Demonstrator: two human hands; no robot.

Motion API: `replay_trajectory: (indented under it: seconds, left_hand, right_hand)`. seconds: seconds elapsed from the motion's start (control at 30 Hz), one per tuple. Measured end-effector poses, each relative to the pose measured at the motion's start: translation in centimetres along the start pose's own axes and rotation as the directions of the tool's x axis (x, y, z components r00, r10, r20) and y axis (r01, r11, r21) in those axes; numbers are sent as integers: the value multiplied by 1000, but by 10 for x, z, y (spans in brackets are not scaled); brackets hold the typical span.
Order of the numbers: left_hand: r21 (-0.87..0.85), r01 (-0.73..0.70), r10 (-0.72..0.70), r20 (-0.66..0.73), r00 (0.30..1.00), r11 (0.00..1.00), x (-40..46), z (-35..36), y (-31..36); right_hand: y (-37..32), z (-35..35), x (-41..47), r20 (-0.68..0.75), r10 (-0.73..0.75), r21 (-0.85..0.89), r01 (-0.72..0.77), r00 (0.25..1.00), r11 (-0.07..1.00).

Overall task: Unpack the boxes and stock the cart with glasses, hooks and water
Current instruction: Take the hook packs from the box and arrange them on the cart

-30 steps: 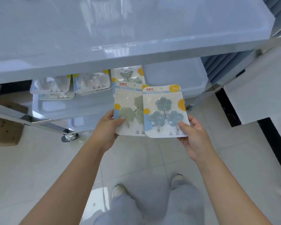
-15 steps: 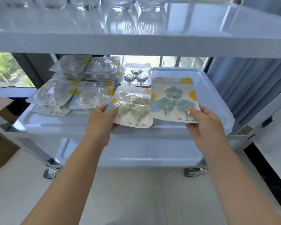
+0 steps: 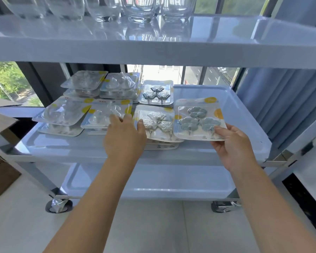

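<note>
My right hand [image 3: 234,148] pinches the blue hook pack [image 3: 199,121] at its near corner, thumb on top, holding it at 3 o'clock over the cart's middle shelf [image 3: 80,148]. My left hand [image 3: 124,136] lies with fingers loosely spread, thumb on the green hook pack [image 3: 157,123] atop a stack. Glasses [image 3: 144,8] stand on the top shelf [image 3: 153,50].

One view only, worn on the person's head, looking forward and slightly down from close in front of the cart [image 3: 171,154]. The middle shelf fills the centre, top shelf looms overhead (glasses [image 3: 146,8] cropped at the frame's upper edge), both forearms reach in from below, floor beneath.
</note>
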State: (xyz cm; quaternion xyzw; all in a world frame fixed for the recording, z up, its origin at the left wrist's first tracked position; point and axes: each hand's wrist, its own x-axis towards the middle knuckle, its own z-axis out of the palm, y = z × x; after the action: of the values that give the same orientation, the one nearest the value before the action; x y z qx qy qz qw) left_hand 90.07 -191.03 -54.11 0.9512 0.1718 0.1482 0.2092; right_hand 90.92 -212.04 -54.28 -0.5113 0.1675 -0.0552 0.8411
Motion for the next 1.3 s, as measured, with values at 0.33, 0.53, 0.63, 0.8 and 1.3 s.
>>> replay_trajectory:
  seconds: [0.33, 0.53, 0.63, 0.8, 1.3]
  left_hand:
    - [237, -496, 444, 241, 863, 835, -2, 5, 2]
    - [161, -520, 505, 123, 854, 839, -4, 4, 6]
    - [61, -581, 580, 39, 814, 811, -4, -1, 31]
    - [50, -717, 645, 398, 652, 695, 31, 8, 89]
    - [355, -676, 339, 660, 670, 646, 71, 77, 144]
  right_hand:
    - [3, 0, 13, -52, 6, -13, -6, 999, 1000]
    - [5, -7, 29, -148, 20, -99, -35, 989, 994]
    - [2, -8, 36, -158, 2, -125, -22, 987, 992]
    - [-7, 1, 63, -155, -33, -139, 11, 987, 990]
    - [-9, 10, 147, -28, -79, -860, 17, 996, 510]
